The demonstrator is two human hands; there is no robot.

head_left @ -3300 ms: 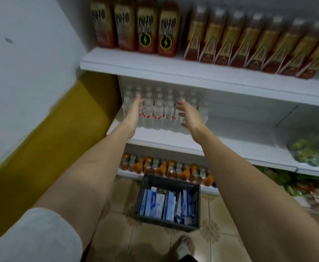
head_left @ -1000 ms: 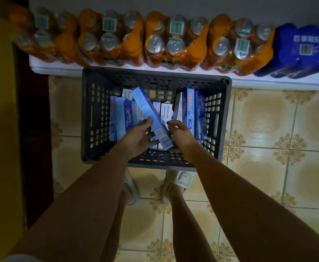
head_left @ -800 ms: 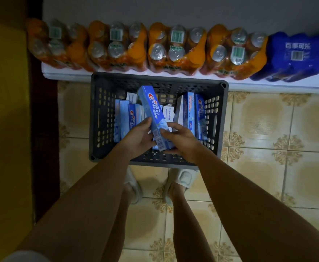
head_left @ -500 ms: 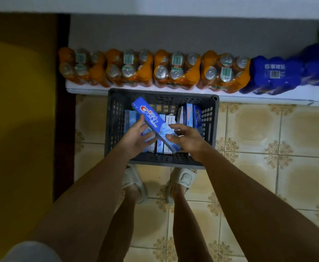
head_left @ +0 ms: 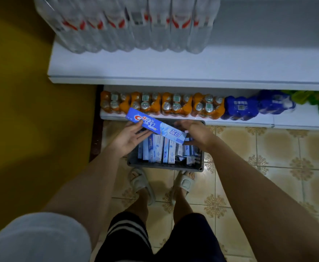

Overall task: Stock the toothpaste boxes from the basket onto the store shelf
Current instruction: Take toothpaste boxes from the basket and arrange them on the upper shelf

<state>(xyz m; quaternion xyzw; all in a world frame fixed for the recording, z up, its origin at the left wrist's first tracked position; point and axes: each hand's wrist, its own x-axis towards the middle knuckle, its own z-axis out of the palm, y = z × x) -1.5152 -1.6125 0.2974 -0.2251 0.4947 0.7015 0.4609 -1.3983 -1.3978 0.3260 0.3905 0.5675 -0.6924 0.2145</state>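
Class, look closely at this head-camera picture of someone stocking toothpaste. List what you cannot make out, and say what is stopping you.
- Head view: the far wall of the basket is hidden by the held toothpaste box and both hands.
- How many boxes are in the basket: hidden by the left hand, the right hand and the held box.
- Water bottles: tops cut off by the upper edge, labels blurred.
- Blue packs: print too small to read.
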